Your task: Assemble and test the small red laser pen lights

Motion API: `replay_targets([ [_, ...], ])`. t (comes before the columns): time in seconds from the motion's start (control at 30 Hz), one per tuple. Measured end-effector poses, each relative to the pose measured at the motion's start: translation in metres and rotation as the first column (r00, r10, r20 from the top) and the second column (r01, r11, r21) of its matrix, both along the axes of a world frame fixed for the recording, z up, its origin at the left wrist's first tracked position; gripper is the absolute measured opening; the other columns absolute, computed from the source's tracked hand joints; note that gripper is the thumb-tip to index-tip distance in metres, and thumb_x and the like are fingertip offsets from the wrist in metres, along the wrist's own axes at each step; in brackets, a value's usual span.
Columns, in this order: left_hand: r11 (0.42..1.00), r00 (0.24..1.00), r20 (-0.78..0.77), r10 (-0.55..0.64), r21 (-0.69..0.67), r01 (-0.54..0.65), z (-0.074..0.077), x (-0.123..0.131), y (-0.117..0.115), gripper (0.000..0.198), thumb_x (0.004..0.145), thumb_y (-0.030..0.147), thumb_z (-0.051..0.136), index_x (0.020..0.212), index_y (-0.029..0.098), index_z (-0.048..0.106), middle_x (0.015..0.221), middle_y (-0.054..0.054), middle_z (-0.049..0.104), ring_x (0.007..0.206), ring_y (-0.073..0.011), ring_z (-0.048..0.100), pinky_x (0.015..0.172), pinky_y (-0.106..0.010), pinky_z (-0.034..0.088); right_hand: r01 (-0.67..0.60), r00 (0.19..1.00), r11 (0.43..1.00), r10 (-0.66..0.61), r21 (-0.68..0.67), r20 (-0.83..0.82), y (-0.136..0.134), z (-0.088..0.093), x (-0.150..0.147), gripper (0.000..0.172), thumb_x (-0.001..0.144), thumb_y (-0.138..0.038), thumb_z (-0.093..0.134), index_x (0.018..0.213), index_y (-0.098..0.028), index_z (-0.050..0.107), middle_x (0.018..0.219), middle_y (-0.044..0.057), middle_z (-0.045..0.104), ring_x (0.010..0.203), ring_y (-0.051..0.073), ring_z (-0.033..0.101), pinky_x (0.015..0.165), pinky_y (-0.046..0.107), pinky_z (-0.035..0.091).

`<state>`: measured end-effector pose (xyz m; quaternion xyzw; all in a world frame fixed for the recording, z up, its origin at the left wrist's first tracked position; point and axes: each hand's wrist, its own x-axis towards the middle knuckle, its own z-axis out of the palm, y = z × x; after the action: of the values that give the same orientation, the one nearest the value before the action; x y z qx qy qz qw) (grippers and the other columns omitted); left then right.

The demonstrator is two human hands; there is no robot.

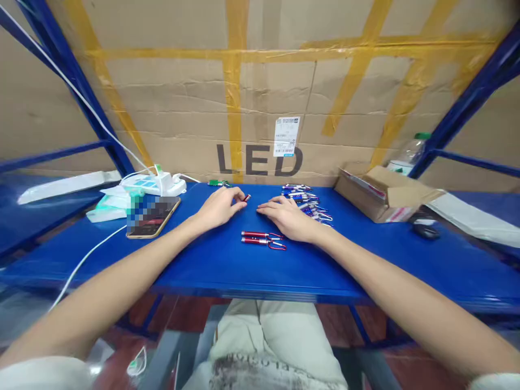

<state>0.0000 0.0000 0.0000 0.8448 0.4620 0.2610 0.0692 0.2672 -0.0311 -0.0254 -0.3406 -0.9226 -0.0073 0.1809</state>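
Red penlight (246, 198) is pinched in the left hand (219, 208), near the bench's (203, 271) back edge; two carabiner penlights (253, 241) lie nearer the front. The right hand (289, 218) is loosely spread — palm hidden. Single-piece handling seems underway; setting down calls for easing that pinch.

red tube (247, 198) | in left hand (220, 207) | two carabiner-ended red tubes (252, 241) | parallel

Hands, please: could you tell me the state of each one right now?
Left hand: closed on a red penlight, mostly hidden.
Right hand: open, palm down, nothing visibly held.
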Motion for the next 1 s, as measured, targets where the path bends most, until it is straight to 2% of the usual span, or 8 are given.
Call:
replay_targets([
  [0.1,0.998,0.998,0.07,-0.005,-0.061,0.009,0.001,0.001,-0.001,0.02,0.095,0.038,0.074,0.104,0.021,0.075,0.102,-0.004,0.081,0.085,-0.0222,0.068,0.077,-0.034,0.045,-0.036,0.998,0.999,0.036,-0.007,-0.048,-0.001,0.007,0.002,0.031,0.113,-0.026,0.047,0.124,-0.023,0.076,0.138,0.01,0.074,0.125,0.034,0.052,0.108,0.056,0.043],
  [0.2,0.982,0.977,0.206,-0.057,-0.164,0.091,-0.001,0.003,0.0,0.024,0.091,0.04,0.077,0.101,0.019,0.075,0.097,-0.006,0.08,0.084,-0.0219,0.07,0.078,-0.034,0.049,-0.07,0.994,0.997,0.067,-0.034,-0.083,-0.002,0.011,0.006,0.02,0.109,-0.025,0.057,0.109,-0.024,0.077,0.121,0.01,0.077,0.12,0.033,0.054,0.106,0.052,0.044],
  [0.3,0.933,0.916,0.382,-0.126,-0.268,0.241,-0.006,0.005,0.002,0.029,0.087,0.042,0.079,0.101,0.017,0.073,0.096,-0.007,0.079,0.088,-0.0222,0.073,0.083,-0.035,0.054,-0.093,0.992,0.993,0.086,-0.068,-0.088,-0.001,0.012,0.012,0.014,0.106,-0.022,0.061,0.104,-0.024,0.075,0.113,0.009,0.078,0.117,0.032,0.056,0.105,0.05,0.044],
  [0.4,0.881,0.865,0.474,-0.165,-0.323,0.345,-0.009,0.008,0.001,0.038,0.083,0.046,0.083,0.103,0.016,0.07,0.095,-0.008,0.079,0.09,-0.023,0.076,0.086,-0.037,0.057,-0.086,0.994,0.99,0.077,-0.116,-0.078,-0.001,0.014,0.014,0.013,0.103,-0.017,0.062,0.106,-0.024,0.073,0.112,0.007,0.078,0.112,0.03,0.059,0.103,0.048,0.043],
  [0.57,0.837,0.847,0.488,-0.211,-0.358,0.415,-0.011,0.011,-0.003,0.04,0.083,0.047,0.085,0.103,0.016,0.068,0.096,-0.008,0.08,0.092,-0.0238,0.077,0.088,-0.039,0.058,-0.038,0.997,0.99,0.029,-0.139,-0.07,-0.005,0.019,0.012,0.013,0.101,-0.015,0.063,0.109,-0.023,0.071,0.109,0.007,0.08,0.108,0.03,0.061,0.099,0.046,0.043],
  [0.73,0.809,0.844,0.482,-0.236,-0.384,0.446,-0.011,0.014,-0.007,0.04,0.083,0.046,0.086,0.103,0.016,0.069,0.096,-0.008,0.08,0.092,-0.0233,0.077,0.087,-0.039,0.058,0.013,0.994,0.971,-0.039,-0.237,-0.106,-0.008,0.022,0.011,0.014,0.094,-0.015,0.067,0.104,-0.023,0.069,0.103,0.006,0.08,0.103,0.028,0.063,0.095,0.042,0.044],
  [0.87,0.831,0.852,0.476,-0.218,-0.368,0.418,-0.012,0.014,-0.005,0.042,0.081,0.049,0.086,0.102,0.016,0.07,0.094,-0.007,0.079,0.09,-0.0228,0.076,0.084,-0.038,0.058,-0.033,0.985,0.953,-0.02,-0.302,-0.172,-0.005,0.023,0.012,0.015,0.09,-0.014,0.067,0.102,-0.022,0.067,0.094,0.003,0.079,0.094,0.024,0.066,0.09,0.037,0.045],
  [1.0,0.879,0.879,0.428,-0.212,-0.309,0.362,-0.013,0.012,-0.003,0.041,0.082,0.051,0.084,0.101,0.017,0.072,0.094,-0.007,0.079,0.087,-0.0221,0.074,0.082,-0.037,0.056,-0.066,0.978,0.934,-0.009,-0.352,-0.209,-0.002,0.024,0.013,0.011,0.088,-0.015,0.07,0.096,-0.022,0.066,0.091,0.002,0.078,0.086,0.021,0.068,0.082,0.033,0.048],
])
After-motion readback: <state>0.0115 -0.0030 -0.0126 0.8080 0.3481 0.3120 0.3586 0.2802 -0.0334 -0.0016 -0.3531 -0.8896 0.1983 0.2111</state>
